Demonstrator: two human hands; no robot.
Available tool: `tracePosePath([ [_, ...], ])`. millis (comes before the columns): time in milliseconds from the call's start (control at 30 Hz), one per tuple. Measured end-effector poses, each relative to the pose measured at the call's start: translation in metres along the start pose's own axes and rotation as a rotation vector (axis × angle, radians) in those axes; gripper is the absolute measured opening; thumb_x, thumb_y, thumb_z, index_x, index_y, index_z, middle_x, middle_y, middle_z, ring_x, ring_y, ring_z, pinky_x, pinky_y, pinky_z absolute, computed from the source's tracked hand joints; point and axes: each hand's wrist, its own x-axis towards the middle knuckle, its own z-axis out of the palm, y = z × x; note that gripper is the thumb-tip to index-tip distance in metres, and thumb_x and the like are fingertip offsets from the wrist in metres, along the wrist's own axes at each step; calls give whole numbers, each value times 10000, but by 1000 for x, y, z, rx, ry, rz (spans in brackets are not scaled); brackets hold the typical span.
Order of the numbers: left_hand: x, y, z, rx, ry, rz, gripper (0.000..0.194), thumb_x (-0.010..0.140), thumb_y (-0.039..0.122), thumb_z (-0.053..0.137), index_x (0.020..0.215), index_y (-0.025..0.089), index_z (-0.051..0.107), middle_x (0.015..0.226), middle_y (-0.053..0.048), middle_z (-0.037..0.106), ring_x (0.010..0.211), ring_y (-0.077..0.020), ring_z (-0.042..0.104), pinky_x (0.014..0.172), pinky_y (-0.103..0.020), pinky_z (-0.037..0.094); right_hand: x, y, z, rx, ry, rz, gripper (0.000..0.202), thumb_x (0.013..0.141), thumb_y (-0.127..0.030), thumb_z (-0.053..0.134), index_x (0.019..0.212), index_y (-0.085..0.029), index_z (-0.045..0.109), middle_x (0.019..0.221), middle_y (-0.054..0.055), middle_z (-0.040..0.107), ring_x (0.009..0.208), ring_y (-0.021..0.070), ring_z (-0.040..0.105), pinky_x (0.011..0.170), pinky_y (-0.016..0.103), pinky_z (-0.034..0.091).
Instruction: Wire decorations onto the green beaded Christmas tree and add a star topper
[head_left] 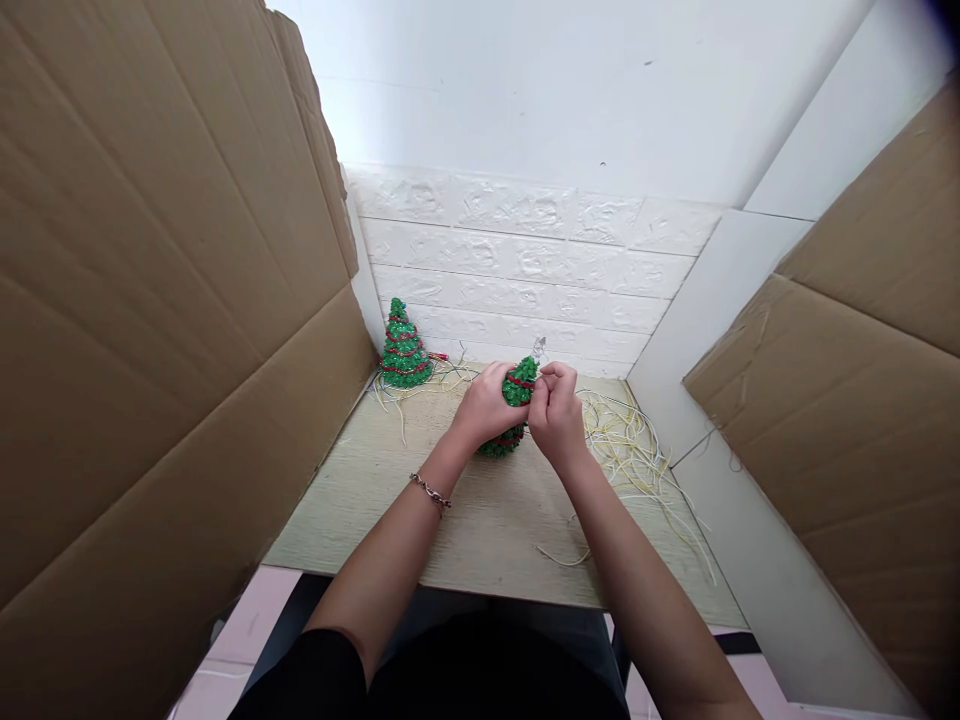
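Both forearms reach forward. The left hand grips the tree from its left; the right hand curls closed at its right, contents hidden.

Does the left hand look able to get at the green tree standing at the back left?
Probably yes, if it lets go first: the left hand is wrapped around the held tree, but nothing solid appears to stand between it and the back-left tree, only loose wires.
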Motion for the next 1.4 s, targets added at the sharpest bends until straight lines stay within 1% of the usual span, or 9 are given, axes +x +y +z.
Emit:
tracePosePath([
  [167,0,-1,-1,33,27,-14,294,666,254,615,940,180,539,969,-61,595,921,-208,561,802,-312,453,2,2,-2,-120,-89,-36,169,865,-271,326,1004,-205,397,732,38,625,531,184,554,479,255,315],
  [300,0,-1,-1,57,24,-9,323,672,276,612,970,177,536,986,-67,591,928,-214,560,814,-324,452,2,2,-2,-165,-103,-38,172,875,-285,313,994,-203,405,721,41,625,517,191,549,464,257,287],
  [467,0,2,0,32,45,-27,312,682,283,615,970,187,541,1003,-63,594,951,-209,557,834,-320,446,3,-1,-2,-72,-75,26,171,878,-300,342,998,-211,424,699,14,602,538,170,543,490,244,309],
  [600,1,3,0,-23,97,-94,256,664,278,635,886,188,548,940,-51,606,904,-205,570,797,-316,455,5,0,-2,3,-21,115,264,856,-391,437,1039,-201,441,590,-50,510,487,139,483,491,223,311],
  [767,4,1,-3,-64,137,-189,256,633,304,665,818,182,536,867,-42,611,853,-208,576,767,-330,461,6,5,-3,44,-69,144,263,852,-435,451,963,-196,454,487,-99,349,420,109,385,456,202,258],
  [933,5,-1,-5,-46,141,-215,284,624,327,683,810,179,529,872,-52,604,885,-215,568,778,-334,454,4,4,-1,89,-91,59,176,902,-338,342,938,-195,438,555,-60,457,441,110,416,484,213,303],
  [1167,4,-7,-2,-4,156,-156,321,627,323,682,879,181,542,948,-64,599,939,-222,563,831,-343,450,16,0,-9,-84,27,-51,171,888,-305,420,825,-193,532,690,9,579,592,129,508,583,235,356],
  [1300,4,-10,-1,15,148,-136,420,624,314,676,991,165,538,1017,-82,591,986,-227,555,865,-342,442,22,-4,-16,-238,-31,-108,187,897,-271,424,818,-196,576,788,28,623,696,146,541,594,243,339],
  [1400,4,-9,-1,12,128,-133,364,633,297,658,956,170,549,982,-68,597,959,-222,561,846,-335,446,22,-8,-17,-336,-109,-115,189,902,-268,425,849,-202,594,826,28,633,724,147,551,576,243,325],
])
